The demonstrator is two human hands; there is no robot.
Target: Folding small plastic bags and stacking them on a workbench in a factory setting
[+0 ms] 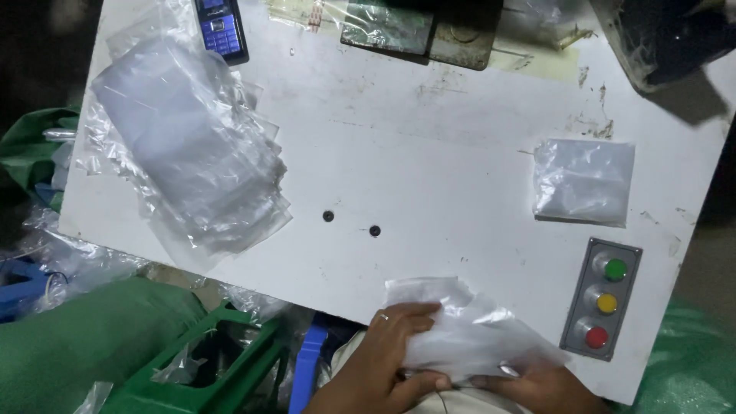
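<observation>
1. The left hand [391, 349] and right hand [537, 383] each grip a clear plastic bag [468, 333] at the near edge of the white tabletop [429, 153].
2. A pile of bags [184, 146] lies far left.

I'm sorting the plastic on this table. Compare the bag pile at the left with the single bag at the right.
The bag pile is a loose, fanned heap of many clear bags; the single bag lies alone. The pile lies askew, spilling past the table edge; the single bag lies nearly square, well inside it. The pile covers far more surface. Both are clear, crinkled plastic, untouched by either hand.
</observation>
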